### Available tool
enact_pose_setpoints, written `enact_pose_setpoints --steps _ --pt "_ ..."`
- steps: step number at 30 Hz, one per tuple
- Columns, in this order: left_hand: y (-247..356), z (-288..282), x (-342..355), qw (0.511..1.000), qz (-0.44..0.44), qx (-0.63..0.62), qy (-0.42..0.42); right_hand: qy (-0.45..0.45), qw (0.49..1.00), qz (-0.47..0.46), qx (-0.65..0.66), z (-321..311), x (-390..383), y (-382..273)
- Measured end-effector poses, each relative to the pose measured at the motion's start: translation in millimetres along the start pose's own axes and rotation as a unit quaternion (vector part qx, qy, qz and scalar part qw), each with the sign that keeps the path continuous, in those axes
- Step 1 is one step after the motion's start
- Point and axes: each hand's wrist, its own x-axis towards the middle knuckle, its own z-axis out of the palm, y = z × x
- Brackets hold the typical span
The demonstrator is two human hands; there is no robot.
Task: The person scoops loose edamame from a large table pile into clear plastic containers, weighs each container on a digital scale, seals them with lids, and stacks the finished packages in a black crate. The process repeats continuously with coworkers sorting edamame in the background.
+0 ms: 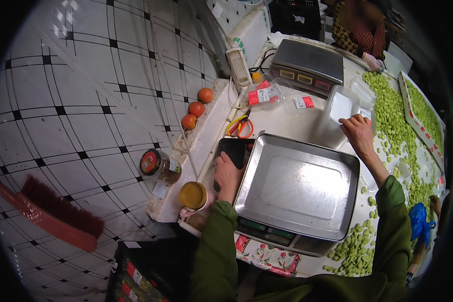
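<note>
I've got the left hand point(228, 173) down on a dark flat device point(232, 153) lying on the worktop point(287, 121), just beside the left edge of the steel scale pan point(297, 186); its grip is wrapped over the device's lower end, fingers closed around it. The right hand point(358, 132) is out past the pan's far right corner, fingertips pinched together on the rim of a clear plastic tub point(340, 113) that stands upright there.

Behind the tub I see more clear containers point(299, 103) lying flat, each with a small red-and-white label; one more such labelled pack point(264, 94) sits to their left. A second scale point(307, 65), grey with yellow display windows, stands at the far end. Scissors point(240, 127) with red and yellow handles lie just beyond the dark device.

Green beans point(392, 121) are spread thick over the right of the worktop, and some more lie near the front of the scale. A long white tray point(418, 121) with red labels along its side runs through them. On the ledge to the left: three orange-red fruits point(197, 108) in a row, a jar point(158, 165) on its side with a red lid, and a cup point(193, 195) of yellowish drink. A red brush point(50, 214) lies on the tiled floor.
</note>
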Motion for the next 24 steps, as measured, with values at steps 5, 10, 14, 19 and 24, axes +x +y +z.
enact_pose_setpoints --steps 5,10,14,19,24 --pt "0.4 -39.3 -32.1 0.996 -0.016 -0.077 -0.038 -0.023 1.0 -0.02 -0.004 12.9 -2.7 9.4" --pt "-13.8 -41.6 -51.8 0.977 -0.06 -0.201 -0.033 0.033 0.999 0.037 0.019 6.7 2.1 -4.5" --pt "-25.9 -30.3 -58.0 0.974 -0.023 -0.227 -0.01 0.008 0.998 0.033 0.054 11.5 0.9 1.8" --pt "-33.3 -12.4 -59.0 0.984 -0.016 -0.177 -0.009 -0.012 1.0 0.021 0.02 11.0 -1.8 2.8" --pt "-27.9 -7.6 -46.1 0.988 0.112 -0.035 0.102 0.054 0.993 0.072 0.082 11.9 -6.9 -11.7"
